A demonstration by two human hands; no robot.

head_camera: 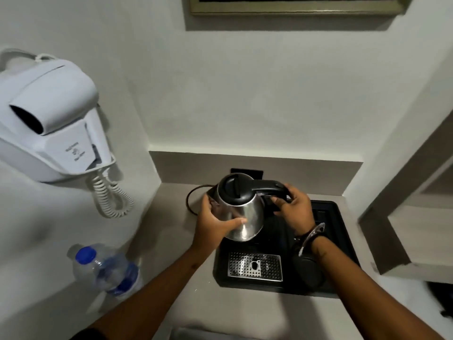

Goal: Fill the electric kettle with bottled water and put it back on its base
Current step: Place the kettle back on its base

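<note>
A steel electric kettle (pixel 247 212) with a black closed lid and black handle is held above the black tray (pixel 343 241). My left hand (pixel 215 224) cups the kettle's steel body from the left. My right hand (pixel 294 209) grips the black handle at the right. A clear plastic water bottle (pixel 107 268) with a blue cap and blue label stands at the lower left, near the wall. The kettle's base is hidden under the kettle and my hands; I cannot tell whether the kettle rests on it.
A perforated metal drip grate (pixel 255 267) lies in the tray's front. A black cord (pixel 190 200) loops behind the kettle towards a wall socket (pixel 246 171). A white wall-mounted hair dryer (pixel 49 119) with a coiled cord hangs at the left. Walls enclose the counter niche.
</note>
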